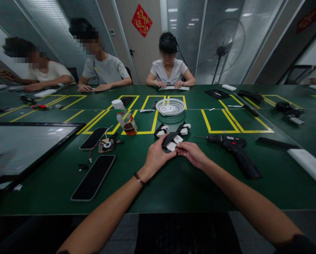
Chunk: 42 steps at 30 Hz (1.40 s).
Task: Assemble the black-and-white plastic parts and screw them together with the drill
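Observation:
My left hand (158, 157) is closed around a small black-and-white part (171, 142), a black shell with white blocks in it, held just above the green table. The fingertips of my right hand (192, 153) are pinched together at the right edge of its white side. Just beyond lie two similar black-and-white pieces, one on the left (161, 131) and one on the right (184, 128). To the right of my hands rests a black power drill (233, 141), its bit pointing left toward them. What my fingertips cover on the part is hidden.
On the left are a bottle of brown liquid (129, 123), two phones, a small wired mechanism (108, 144) and a large framed panel (33, 148). A white basket (170, 106) stands ahead. At right lies a white device (308, 164). Several people sit around the table.

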Motion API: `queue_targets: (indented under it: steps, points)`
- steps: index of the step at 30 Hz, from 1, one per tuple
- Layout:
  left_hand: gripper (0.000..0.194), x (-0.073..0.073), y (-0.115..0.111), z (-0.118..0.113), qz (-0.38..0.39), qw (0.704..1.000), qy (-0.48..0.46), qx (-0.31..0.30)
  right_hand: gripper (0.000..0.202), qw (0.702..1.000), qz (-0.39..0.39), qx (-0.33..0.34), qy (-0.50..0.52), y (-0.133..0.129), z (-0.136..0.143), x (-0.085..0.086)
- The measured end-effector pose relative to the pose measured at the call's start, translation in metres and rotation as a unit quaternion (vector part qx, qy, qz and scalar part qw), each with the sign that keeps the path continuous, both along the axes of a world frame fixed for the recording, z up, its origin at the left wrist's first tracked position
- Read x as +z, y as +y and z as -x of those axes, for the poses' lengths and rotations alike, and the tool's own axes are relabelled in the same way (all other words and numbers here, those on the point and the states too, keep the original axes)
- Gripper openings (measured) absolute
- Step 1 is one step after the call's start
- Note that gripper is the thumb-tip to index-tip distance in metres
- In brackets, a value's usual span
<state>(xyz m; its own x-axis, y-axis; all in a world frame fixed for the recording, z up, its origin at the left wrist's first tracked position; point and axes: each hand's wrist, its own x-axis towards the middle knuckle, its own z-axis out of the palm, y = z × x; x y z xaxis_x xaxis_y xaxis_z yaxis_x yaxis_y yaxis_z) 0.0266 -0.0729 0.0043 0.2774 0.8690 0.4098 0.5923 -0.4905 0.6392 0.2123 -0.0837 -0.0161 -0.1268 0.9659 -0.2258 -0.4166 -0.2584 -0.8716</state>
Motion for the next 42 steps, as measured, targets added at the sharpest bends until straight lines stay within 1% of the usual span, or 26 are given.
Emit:
queue_targets:
  steps: [3,6,9,12,14,15,16,17,18,19,20,21,22,23,24,25,29,31,33,34,36,37,38,39,41,42]
  points:
    - [0.070,-0.003,0.001,-0.001,0.009,1.000,-0.010,0.011,0.019,1.000,-0.006,0.002,0.013,0.000,-0.002,-0.002]
    - [0.069,-0.009,0.006,-0.002,0.067,0.997,-0.041,0.023,0.025,0.999,-0.027,0.018,0.022,0.000,-0.003,-0.007]
    - [0.070,-0.014,0.014,-0.002,0.118,0.987,-0.107,0.009,0.031,0.998,-0.046,0.041,0.002,0.001,-0.004,-0.007]
    - [0.065,-0.014,0.020,0.000,0.143,0.974,-0.175,0.001,0.035,0.992,-0.064,0.073,-0.075,0.001,-0.015,0.009]
    - [0.065,-0.012,0.023,0.001,0.179,0.963,-0.201,0.010,0.038,0.976,-0.096,0.046,-0.188,-0.005,-0.037,0.028]
    - [0.066,-0.011,0.024,0.002,0.201,0.955,-0.215,0.018,0.039,0.957,-0.117,0.011,-0.266,-0.011,-0.053,0.038]
    - [0.068,-0.010,0.025,0.003,0.225,0.946,-0.233,0.025,0.039,0.920,-0.144,-0.026,-0.364,-0.020,-0.073,0.048]
    - [0.070,-0.011,0.025,0.003,0.248,0.934,-0.257,0.027,0.040,0.865,-0.158,-0.064,-0.472,-0.031,-0.094,0.056]
    - [0.071,-0.012,0.025,0.003,0.272,0.918,-0.286,0.023,0.045,0.797,-0.147,-0.117,-0.574,-0.043,-0.117,0.061]
    - [0.071,-0.014,0.025,0.003,0.294,0.901,-0.319,0.013,0.052,0.730,-0.116,-0.170,-0.652,-0.055,-0.139,0.064]
    - [0.071,-0.016,0.025,0.003,0.314,0.882,-0.351,-0.001,0.060,0.676,-0.067,-0.198,-0.707,-0.067,-0.161,0.063]
    - [0.068,-0.018,0.025,0.004,0.332,0.863,-0.380,-0.016,0.068,0.644,-0.011,-0.193,-0.741,-0.076,-0.181,0.060]
    - [0.066,-0.019,0.024,0.004,0.346,0.848,-0.401,-0.029,0.074,0.629,0.050,-0.171,-0.756,-0.083,-0.198,0.055]
    - [0.063,-0.021,0.024,0.004,0.355,0.836,-0.417,-0.039,0.077,0.636,0.100,-0.131,-0.754,-0.086,-0.211,0.048]
    - [0.059,-0.021,0.023,0.005,0.362,0.827,-0.427,-0.053,0.078,0.657,0.129,-0.080,-0.739,-0.087,-0.222,0.041]
    - [0.055,-0.021,0.022,0.005,0.367,0.820,-0.434,-0.064,0.077,0.668,0.133,-0.057,-0.730,-0.085,-0.229,0.035]
    - [0.037,-0.014,0.019,0.008,0.395,0.787,-0.466,-0.087,0.066,0.677,0.108,-0.023,-0.727,-0.073,-0.239,0.024]
    - [0.031,-0.010,0.018,0.009,0.410,0.769,-0.483,-0.084,0.060,0.700,0.105,-0.027,-0.705,-0.073,-0.241,0.026]
    - [0.029,-0.008,0.019,0.011,0.423,0.754,-0.495,-0.087,0.057,0.727,0.100,-0.056,-0.677,-0.081,-0.242,0.028]
    - [0.029,-0.008,0.019,0.012,0.427,0.749,-0.498,-0.093,0.057,0.732,0.094,-0.093,-0.669,-0.086,-0.242,0.030]
    - [0.031,-0.010,0.021,0.014,0.428,0.746,-0.499,-0.105,0.061,0.731,0.062,-0.207,-0.647,-0.097,-0.235,0.036]
    - [0.032,-0.011,0.022,0.015,0.428,0.747,-0.497,-0.109,0.064,0.744,0.035,-0.267,-0.611,-0.102,-0.230,0.040]
    - [0.033,-0.012,0.022,0.015,0.428,0.748,-0.495,-0.112,0.064,0.778,0.007,-0.301,-0.551,-0.104,-0.223,0.044]
    - [0.033,-0.013,0.023,0.016,0.426,0.749,-0.495,-0.114,0.061,0.831,-0.018,-0.300,-0.469,-0.106,-0.215,0.049]
    - [0.032,-0.014,0.024,0.017,0.419,0.750,-0.498,-0.119,0.050,0.933,-0.038,-0.201,-0.297,-0.104,-0.196,0.058]
    - [0.032,-0.014,0.024,0.017,0.415,0.751,-0.499,-0.122,0.044,0.962,-0.044,-0.146,-0.227,-0.102,-0.187,0.061]
